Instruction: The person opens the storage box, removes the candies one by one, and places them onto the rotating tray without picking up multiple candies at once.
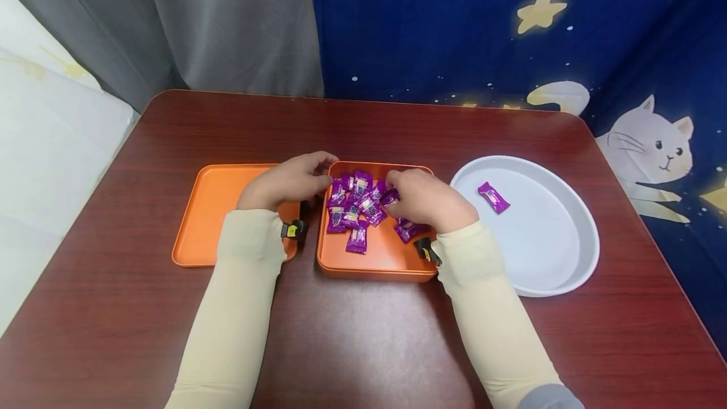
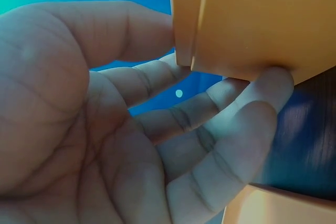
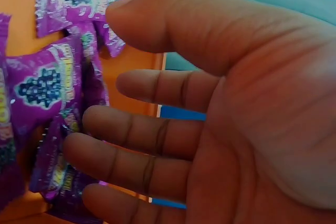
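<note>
Head view downward, wrist views close, box (image 1: 375, 274) shared

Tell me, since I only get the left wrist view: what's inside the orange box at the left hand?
Observer: The head view shows a loose cluster of wrapped purple candies in the box.
Operator: Can you see any outside the box?
Observer: Yes, one candy lies in the round dish to the right of it.
</note>
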Demonstrator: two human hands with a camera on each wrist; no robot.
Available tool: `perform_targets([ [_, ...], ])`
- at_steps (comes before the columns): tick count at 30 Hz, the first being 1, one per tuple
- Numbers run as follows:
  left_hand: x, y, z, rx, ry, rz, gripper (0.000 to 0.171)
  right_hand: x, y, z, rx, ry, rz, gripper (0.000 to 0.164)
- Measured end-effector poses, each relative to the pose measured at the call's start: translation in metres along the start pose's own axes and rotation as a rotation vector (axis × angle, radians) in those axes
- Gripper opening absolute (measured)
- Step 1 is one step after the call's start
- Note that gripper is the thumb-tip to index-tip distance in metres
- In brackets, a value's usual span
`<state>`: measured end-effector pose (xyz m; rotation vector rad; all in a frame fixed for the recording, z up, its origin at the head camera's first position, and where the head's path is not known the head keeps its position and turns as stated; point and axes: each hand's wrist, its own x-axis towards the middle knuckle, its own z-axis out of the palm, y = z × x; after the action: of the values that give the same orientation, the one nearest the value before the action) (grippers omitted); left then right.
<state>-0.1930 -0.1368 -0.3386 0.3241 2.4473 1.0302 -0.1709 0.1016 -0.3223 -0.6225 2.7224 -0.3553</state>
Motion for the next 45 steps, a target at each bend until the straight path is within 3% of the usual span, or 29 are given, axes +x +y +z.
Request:
perform_targets([
  [7, 0.001, -0.001, 0.001, -0.014, 0.0, 0.002, 0.042, 0.005, 0.001, 0.006, -0.01, -0.018, 0.018, 0.03],
  [17, 0.001, 0.001, 0.001, -0.021, 0.001, 0.015, 0.043, 0.005, -0.003, 0.01, -0.011, -0.031, 0.085, 0.044],
  [33, 0.001, 0.001, 0.0, -0.007, 0.004, 0.01, 0.044, 0.007, -0.005, 0.018, -0.072, -0.022, 0.096, 0.061],
  [45, 0.0, -0.001, 0.0, -0.008, 0.003, 0.024, 0.043, 0.009, -0.005, 0.016, -0.076, -0.037, 0.083, 0.056],
])
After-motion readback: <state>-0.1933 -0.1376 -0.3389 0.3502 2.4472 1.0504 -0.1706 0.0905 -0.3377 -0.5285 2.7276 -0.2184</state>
